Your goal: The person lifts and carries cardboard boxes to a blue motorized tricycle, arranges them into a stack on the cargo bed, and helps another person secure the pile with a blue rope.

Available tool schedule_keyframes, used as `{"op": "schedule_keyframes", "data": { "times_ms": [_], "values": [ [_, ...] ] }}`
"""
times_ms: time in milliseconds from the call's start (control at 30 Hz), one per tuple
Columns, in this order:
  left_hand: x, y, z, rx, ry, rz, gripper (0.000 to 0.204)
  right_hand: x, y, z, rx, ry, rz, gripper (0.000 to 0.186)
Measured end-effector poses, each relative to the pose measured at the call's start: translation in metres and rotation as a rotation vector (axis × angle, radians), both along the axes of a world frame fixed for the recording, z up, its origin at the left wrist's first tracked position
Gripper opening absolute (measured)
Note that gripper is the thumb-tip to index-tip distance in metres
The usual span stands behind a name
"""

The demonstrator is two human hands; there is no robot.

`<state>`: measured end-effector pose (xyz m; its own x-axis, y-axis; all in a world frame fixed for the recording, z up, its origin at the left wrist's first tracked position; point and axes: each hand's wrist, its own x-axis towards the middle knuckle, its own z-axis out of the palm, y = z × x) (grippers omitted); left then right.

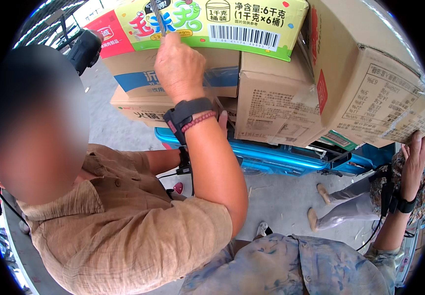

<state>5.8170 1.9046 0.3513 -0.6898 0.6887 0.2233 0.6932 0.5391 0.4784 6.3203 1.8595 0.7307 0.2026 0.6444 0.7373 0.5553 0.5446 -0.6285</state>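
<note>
My right hand (415, 150) comes up from the lower right, a black band round its wrist. Its fingers are stretched out and rest against the lower corner of a large brown cardboard box (355, 93); part of the hand is cut off by the rim of the picture. My left hand is not in view. On the left, a person in a brown shirt (139, 231) grips a grey rope (159, 17) in a raised fist (179, 66), in front of a green carton (252, 29). A fingertip of that person's other hand shows beneath the raised forearm.
Stacked boxes, including a brown carton with a blue stripe (129, 83) and a taped carton (276, 103), rest on a blue metal cargo frame (281, 160). Another person's legs (345, 206) stand on the concrete floor (266, 196) beyond the frame.
</note>
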Motion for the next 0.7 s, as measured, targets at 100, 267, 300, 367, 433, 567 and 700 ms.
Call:
{"op": "schedule_keyframes", "data": {
  "times_ms": [100, 267, 300, 367, 433, 567, 700],
  "values": [
    [0.000, 0.003, 0.004, 0.033, -0.003, 0.007, 0.073, 0.004, 0.001, 0.000, -0.032, 0.067, 0.029, 0.055],
    [-0.005, 0.005, 0.009, 0.106, -0.013, 0.023, 0.074, 0.005, 0.003, 0.001, -0.098, 0.160, 0.085, 0.053],
    [-0.006, 0.005, 0.011, 0.123, -0.014, 0.028, 0.075, 0.005, 0.001, 0.001, -0.114, 0.174, 0.105, 0.052],
    [-0.007, 0.004, 0.014, 0.164, -0.018, 0.034, 0.075, 0.006, 0.000, 0.001, -0.149, 0.178, 0.149, 0.050],
    [-0.010, 0.002, 0.019, 0.210, -0.025, 0.049, 0.075, 0.002, 0.002, -0.003, -0.145, 0.148, 0.162, 0.050],
    [-0.021, -0.006, 0.033, 0.327, -0.032, 0.108, 0.076, 0.001, 0.008, -0.008, -0.125, 0.075, 0.158, 0.050],
    [-0.034, -0.017, 0.052, 0.488, -0.022, 0.194, 0.077, 0.009, 0.010, -0.010, -0.083, -0.019, 0.131, 0.050]
  ]
}}
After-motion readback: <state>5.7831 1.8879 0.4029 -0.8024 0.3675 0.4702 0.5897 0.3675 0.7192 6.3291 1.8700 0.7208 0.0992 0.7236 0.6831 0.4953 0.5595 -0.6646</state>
